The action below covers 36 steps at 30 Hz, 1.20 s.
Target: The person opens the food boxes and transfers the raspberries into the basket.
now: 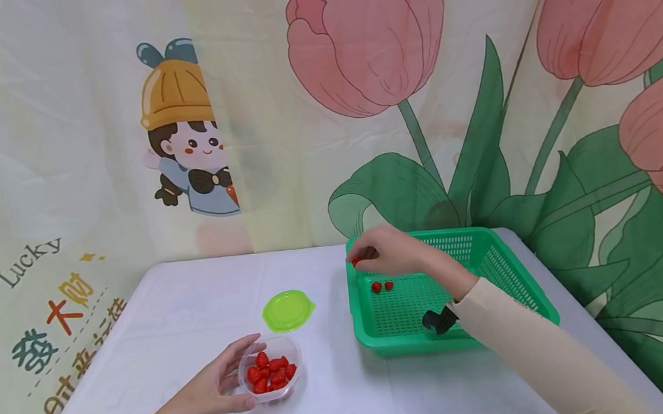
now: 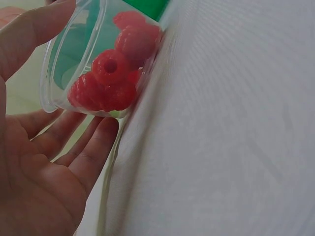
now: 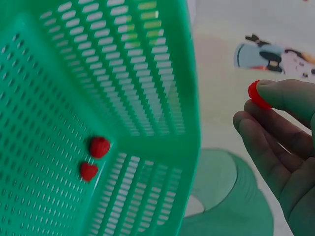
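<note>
My left hand [image 1: 208, 387] holds a clear plastic container [image 1: 292, 386] from its left side, thumb on the near side and fingers around the far side. Several red raspberries [image 2: 110, 67] are heaped inside it, and it stands on the table. Over the left end of a green basket [image 1: 367, 346], my right hand [image 1: 391, 251] pinches one raspberry [image 3: 259, 94] between thumb and fingertips, above rim height. Two more raspberries, one of them rounder [image 3: 99, 147] and one more pointed [image 3: 88, 171], lie on the basket floor close to its left wall.
A lime-green lid [image 1: 288, 310] lies flat on the white-covered table [image 1: 208, 290], behind the container and left of the basket. Behind the table hangs a printed cloth [image 1: 266, 140] with tulips and a cartoon figure. A black wrist camera [image 1: 439, 320] overlaps the basket's near side.
</note>
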Each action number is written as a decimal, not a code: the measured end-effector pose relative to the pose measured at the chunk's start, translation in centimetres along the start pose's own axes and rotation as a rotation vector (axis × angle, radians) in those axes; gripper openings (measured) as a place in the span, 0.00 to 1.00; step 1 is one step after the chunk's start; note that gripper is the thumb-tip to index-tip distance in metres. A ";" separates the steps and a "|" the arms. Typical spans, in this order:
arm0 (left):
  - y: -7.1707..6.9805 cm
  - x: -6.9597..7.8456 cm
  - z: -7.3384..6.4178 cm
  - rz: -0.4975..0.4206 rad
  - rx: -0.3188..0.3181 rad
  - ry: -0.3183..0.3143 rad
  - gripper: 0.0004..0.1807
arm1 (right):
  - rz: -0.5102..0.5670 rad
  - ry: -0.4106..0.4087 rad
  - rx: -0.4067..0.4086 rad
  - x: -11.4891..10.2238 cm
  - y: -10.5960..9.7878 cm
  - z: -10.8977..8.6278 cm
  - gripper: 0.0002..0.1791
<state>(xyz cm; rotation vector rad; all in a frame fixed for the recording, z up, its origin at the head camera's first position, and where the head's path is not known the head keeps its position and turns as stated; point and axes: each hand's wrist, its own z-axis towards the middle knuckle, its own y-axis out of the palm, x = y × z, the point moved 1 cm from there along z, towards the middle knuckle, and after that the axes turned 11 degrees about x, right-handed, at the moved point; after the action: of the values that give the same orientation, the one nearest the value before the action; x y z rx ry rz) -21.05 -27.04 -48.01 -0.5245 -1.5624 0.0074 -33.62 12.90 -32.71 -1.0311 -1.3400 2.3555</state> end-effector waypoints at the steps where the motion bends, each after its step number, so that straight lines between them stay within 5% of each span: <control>1: 0.0 0.0 0.0 -0.006 -0.002 -0.001 0.52 | -0.005 0.004 0.011 0.6 -0.3 -0.1 0.10; 13: 0.0 0.0 0.1 -0.001 0.001 -0.007 0.51 | -0.051 0.096 0.009 5.6 -1.4 -1.1 0.06; 36: -0.1 -0.3 0.1 -0.016 -0.004 0.014 0.51 | -0.045 0.208 -0.120 13.0 1.0 -3.5 0.09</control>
<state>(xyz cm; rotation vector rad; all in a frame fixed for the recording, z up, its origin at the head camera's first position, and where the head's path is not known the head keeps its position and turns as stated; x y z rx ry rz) -21.20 -27.15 -48.24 -0.5142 -1.5529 -0.0124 -40.52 21.40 -40.60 -1.2278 -1.4223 2.0913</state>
